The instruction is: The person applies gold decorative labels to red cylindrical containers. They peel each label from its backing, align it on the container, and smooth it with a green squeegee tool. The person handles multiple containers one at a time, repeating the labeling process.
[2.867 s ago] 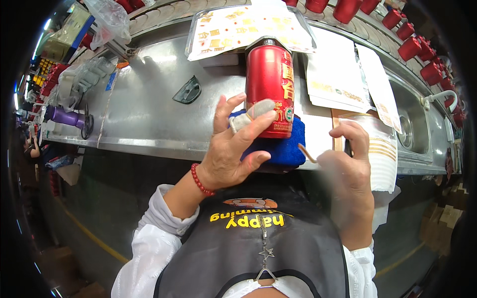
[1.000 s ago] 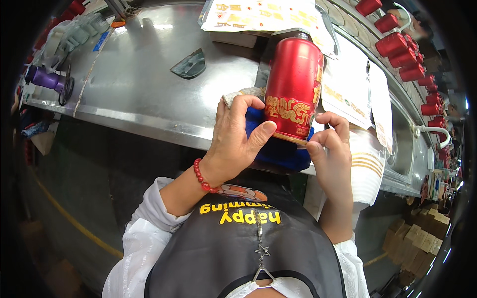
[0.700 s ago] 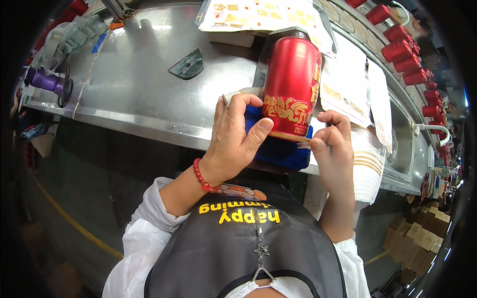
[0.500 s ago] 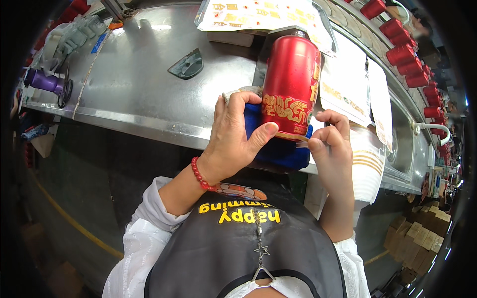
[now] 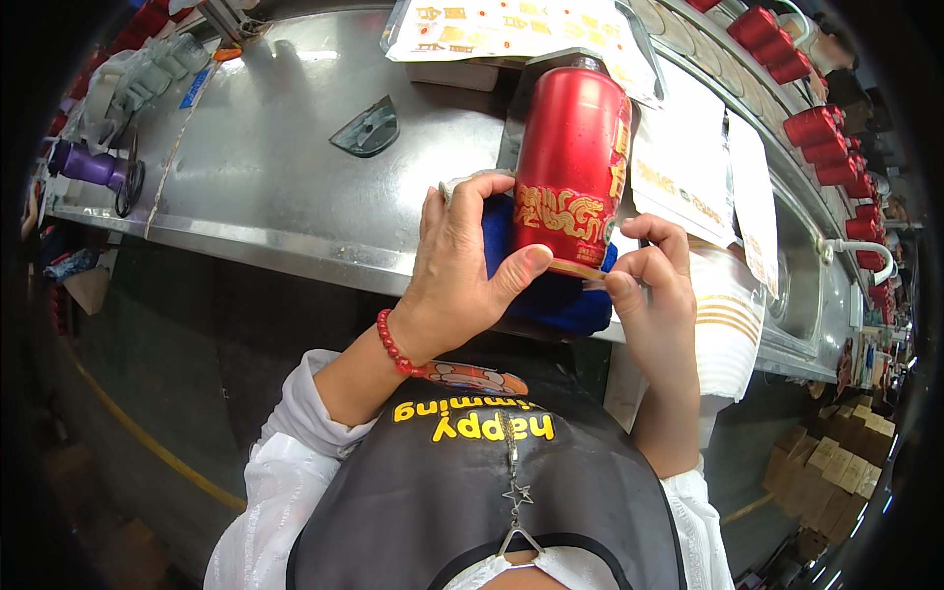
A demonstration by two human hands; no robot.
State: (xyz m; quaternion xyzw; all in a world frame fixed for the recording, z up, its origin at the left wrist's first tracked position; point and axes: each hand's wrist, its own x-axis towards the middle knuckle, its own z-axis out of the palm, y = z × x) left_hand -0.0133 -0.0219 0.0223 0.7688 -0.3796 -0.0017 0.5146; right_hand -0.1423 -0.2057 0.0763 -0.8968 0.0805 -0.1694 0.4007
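A glossy red bottle (image 5: pixel 570 138) with gold ornament lies tilted, its dark neck pointing away and its base toward me. It rests over a blue cloth (image 5: pixel 560 307). My left hand (image 5: pixel 457 261) grips its left side near the base, the thumb pressed on the lower edge. A thin gold strip (image 5: pixel 573 268) runs along that edge. At its right end my right hand (image 5: pixel 657 280) pinches with thumb and forefinger; whether the strip's tip is between them is too small to make out.
On the steel worktop (image 5: pixel 275 147) lies a small dark green scraper-like piece (image 5: pixel 367 128). Printed gold-patterned sheets (image 5: pixel 521 29) lie on a tray behind. A purple bottle (image 5: pixel 88 165) stands far left. Red bottles (image 5: pixel 821 128) line the right side beyond a sink (image 5: pixel 801 295).
My right thumb and forefinger have shifted slightly left against the bottle's base; a pale sliver seen there before no longer shows. The bottle has moved slightly left. Red bottles at the right have changed position.
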